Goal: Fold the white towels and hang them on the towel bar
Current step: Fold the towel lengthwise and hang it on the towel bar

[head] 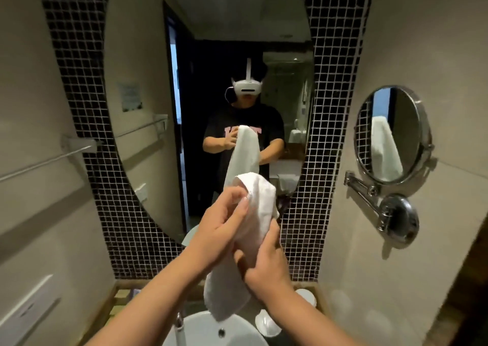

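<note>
Bathroom, beige walls, black mosaic tile strip [327, 108] behind large oval wall mirror [148, 55]. Round chrome swing-arm mirror [390, 134] on the right wall, chrome towel bar [52, 160] on the left wall. At the bottom, white round basin [200, 331] with chrome faucet [179, 322], set in wood-edged surface [120, 296]. Both forearms reach forward. Left grip [224, 221] pinches the top fold of white terry towel [260, 203]; right grip [264, 262] is closed round its middle. Towel hangs above the basin, well apart from the bar. White items [266, 324] beside the basin are too blurred to identify; basin cut off at frame bottom.
</note>
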### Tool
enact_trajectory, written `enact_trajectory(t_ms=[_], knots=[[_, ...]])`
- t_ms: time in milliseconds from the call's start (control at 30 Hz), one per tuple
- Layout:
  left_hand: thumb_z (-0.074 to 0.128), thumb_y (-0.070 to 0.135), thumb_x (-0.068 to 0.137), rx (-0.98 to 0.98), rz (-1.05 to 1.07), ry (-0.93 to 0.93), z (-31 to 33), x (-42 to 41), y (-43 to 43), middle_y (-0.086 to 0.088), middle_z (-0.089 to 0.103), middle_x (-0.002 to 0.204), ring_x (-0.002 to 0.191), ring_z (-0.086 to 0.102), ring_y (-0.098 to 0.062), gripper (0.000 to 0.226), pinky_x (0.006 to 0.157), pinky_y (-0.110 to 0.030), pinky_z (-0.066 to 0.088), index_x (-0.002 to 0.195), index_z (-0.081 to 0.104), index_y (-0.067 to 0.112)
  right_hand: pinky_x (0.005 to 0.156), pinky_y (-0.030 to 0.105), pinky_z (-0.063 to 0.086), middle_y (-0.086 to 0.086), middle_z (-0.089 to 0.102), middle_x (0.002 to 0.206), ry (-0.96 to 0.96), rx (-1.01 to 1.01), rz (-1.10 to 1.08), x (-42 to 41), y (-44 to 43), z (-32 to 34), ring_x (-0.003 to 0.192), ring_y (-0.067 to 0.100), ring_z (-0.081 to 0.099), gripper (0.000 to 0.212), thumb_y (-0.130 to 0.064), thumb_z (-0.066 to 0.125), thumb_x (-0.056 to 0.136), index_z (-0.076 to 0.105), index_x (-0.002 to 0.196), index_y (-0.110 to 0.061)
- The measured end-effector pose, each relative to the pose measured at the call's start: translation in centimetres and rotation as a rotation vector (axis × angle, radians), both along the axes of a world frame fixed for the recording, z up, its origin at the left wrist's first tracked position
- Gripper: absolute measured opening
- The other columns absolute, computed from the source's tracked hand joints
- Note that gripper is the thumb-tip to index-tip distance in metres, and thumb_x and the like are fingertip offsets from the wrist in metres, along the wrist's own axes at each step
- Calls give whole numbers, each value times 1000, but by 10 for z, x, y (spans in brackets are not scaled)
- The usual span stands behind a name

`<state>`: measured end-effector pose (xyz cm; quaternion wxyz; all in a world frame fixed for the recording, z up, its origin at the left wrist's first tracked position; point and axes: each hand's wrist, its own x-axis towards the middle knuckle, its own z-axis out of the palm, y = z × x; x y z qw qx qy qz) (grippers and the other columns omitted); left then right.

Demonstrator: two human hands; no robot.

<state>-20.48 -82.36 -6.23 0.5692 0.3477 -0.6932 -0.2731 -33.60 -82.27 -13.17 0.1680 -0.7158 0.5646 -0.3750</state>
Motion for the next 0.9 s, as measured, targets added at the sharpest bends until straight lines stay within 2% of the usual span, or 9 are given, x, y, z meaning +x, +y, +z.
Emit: enact_trajectory(t_ms=[100, 167, 300, 367, 467, 567, 700, 800, 900], knots=[[54, 21, 99, -23, 17, 28, 8, 27, -4, 15, 65, 82, 80, 59, -3, 19, 73, -23, 48, 91, 68, 30, 84, 47, 57, 17, 71, 107, -133, -90, -20, 26, -1, 20, 93, 39, 70, 92, -47, 47, 77, -9, 149, -35], [62, 2, 93, -51, 48, -20, 17, 47, -9, 13, 72, 93, 95, 67, -4, 35, 86, -30, 57, 92, 72, 35, 79, 44, 57, 7, 69, 97, -225, -170, 5, 42, -2, 37, 88, 37, 71, 85, -39, 51, 80, 1, 148, -38], [76, 20, 87, -207, 72, -230, 50, 81, -22, 25, 69, 107, 110, 64, -6, 18, 98, -40, 53, 98, 74, 34, 92, 36, 52, -20, 52, 110, -343, -327, 82, 70, -5, 70, 106, 26, 67, 82, -30, 56, 85, 7, 151, -30], [78, 27, 84, -308, 112, -315, 70, 94, -28, 37, 62, 106, 112, 56, -2, 12, 103, -46, 47, 94, 74, 34, 93, 31, 52, -17, 55, 120, -367, -381, 104, 79, -7, 82, 107, 15, 67, 73, -34, 58, 90, 11, 145, -40], [63, 37, 79, -362, 136, -395, 90, 106, -36, 29, 65, 97, 118, 55, -11, 13, 116, -55, 30, 91, 68, 38, 84, 15, 47, -9, 54, 119, -290, -463, 13, 86, -15, 99, 103, -4, 58, 56, -50, 58, 87, 33, 135, -33], [62, 27, 77, -343, 107, -337, 102, 109, -46, 24, 69, 87, 118, 59, -13, 16, 123, -58, 8, 89, 67, 37, 82, 20, 49, -11, 48, 113, -218, -504, -46, 90, -23, 115, 102, -3, 51, 43, -54, 56, 87, 48, 119, -27], [75, 19, 86, -339, 94, -243, 110, 110, -64, 29, 68, 97, 104, 58, 8, 14, 113, -66, 28, 85, 70, 31, 82, 32, 51, -10, 50, 112, -143, -538, -92, 84, -37, 133, 99, 5, 54, 33, -51, 52, 88, 59, 102, -22], [70, 23, 91, -259, 106, -199, 118, 105, -71, 22, 66, 100, 109, 57, 1, 12, 103, -51, 48, 90, 70, 35, 83, 31, 50, -10, 50, 113, -137, -554, -63, 77, -49, 150, 100, 7, 54, 32, -47, 47, 89, 60, 100, -20], [64, 28, 95, -238, 66, -181, 118, 96, -72, 23, 61, 109, 114, 53, -4, 12, 100, -42, 51, 101, 65, 38, 71, 16, 45, -6, 57, 96, -201, -583, 4, 74, -55, 172, 88, 2, 56, 24, -35, 42, 94, 56, 105, -19]])
